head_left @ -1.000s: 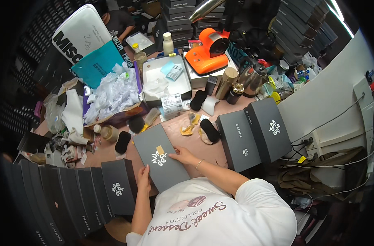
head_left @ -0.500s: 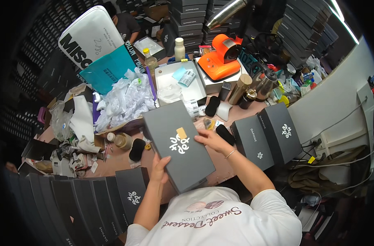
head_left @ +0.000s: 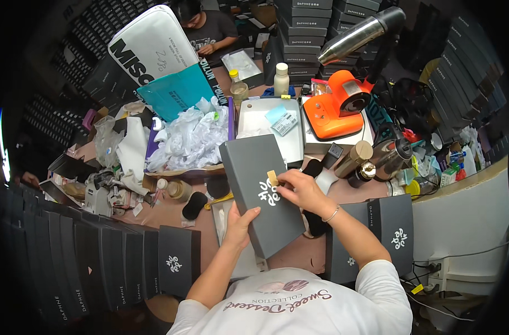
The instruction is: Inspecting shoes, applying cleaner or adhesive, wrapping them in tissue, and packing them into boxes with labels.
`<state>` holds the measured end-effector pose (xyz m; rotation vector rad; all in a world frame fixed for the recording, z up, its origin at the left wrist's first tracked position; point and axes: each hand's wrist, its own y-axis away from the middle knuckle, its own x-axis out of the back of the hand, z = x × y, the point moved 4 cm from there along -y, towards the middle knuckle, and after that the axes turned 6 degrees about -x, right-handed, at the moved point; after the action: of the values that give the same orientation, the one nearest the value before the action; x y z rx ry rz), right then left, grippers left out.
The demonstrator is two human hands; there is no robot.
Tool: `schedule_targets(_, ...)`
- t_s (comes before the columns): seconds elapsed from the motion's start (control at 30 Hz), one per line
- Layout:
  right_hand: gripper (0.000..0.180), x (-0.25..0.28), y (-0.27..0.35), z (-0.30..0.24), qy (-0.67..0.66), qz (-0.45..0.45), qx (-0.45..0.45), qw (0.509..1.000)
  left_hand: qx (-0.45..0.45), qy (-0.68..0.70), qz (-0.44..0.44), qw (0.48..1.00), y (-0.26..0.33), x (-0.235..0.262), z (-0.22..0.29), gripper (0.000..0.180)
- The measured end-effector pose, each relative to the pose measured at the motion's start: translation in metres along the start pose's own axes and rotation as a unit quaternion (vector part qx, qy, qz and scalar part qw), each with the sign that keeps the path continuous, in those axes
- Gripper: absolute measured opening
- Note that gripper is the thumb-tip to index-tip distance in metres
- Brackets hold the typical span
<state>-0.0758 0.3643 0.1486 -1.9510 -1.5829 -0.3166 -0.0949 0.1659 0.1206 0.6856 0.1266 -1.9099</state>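
Note:
A dark grey shoebox (head_left: 258,215) with white lettering is tilted in front of my chest. My left hand (head_left: 239,226) grips its lower left edge, thumb on top. The fingers of my right hand (head_left: 304,192) are curled in a pinch over the lid, their tips at the edge of a small tan patch (head_left: 273,177) beside the lettering. Whether the patch is stuck down or loose I cannot tell. Partly hidden under the shoebox is a pale, shallow open box or tray (head_left: 240,265). Black oval pads (head_left: 194,206) lie left of it.
A purple-edged box of crumpled white paper (head_left: 190,134) stands behind on the left. Further back are an open white box (head_left: 260,109), an orange device (head_left: 341,109) and several bottles. Grey shoeboxes stand at left (head_left: 176,262) and right (head_left: 394,229). Another person (head_left: 212,33) sits beyond.
My view has shifted, so the scene sits differently. My right hand has moved from the lid's right edge to the tan patch, its fingers now curled. The pale box below has come into view.

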Motion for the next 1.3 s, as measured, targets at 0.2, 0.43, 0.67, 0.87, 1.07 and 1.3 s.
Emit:
schedule_targets(0.2,0.008,-0.033,0.010,0.001,0.029,0.043,0.057,0.997,0.012,-0.040,0.012,0.999,0.014,0.002,0.004,0.040)
schedule_targets(0.43,0.005,-0.047,0.020,-0.018,0.085,0.075,0.084,0.990,0.025,-0.015,-0.007,1.000,0.030,0.013,0.008,0.041)
schedule_targets(0.67,0.008,-0.040,0.035,-0.016,0.010,0.099,-0.013,0.995,-0.018,-0.022,0.023,0.999,0.062,0.030,0.015,0.045)
schedule_targets(0.87,0.015,-0.023,0.106,0.075,-0.052,0.185,-0.256,0.947,-0.022,-0.021,0.014,0.999,0.072,0.103,0.022,0.041)
schedule_targets(1.07,0.023,-0.058,0.180,0.105,0.067,-0.009,-0.354,0.933,0.057,-0.232,0.073,0.968,0.070,0.184,-0.047,0.050)
schedule_targets(1.3,0.032,-0.097,0.172,0.070,-0.032,-0.129,-0.397,0.908,0.181,-0.580,0.002,0.794,0.076,0.214,-0.039,0.084)
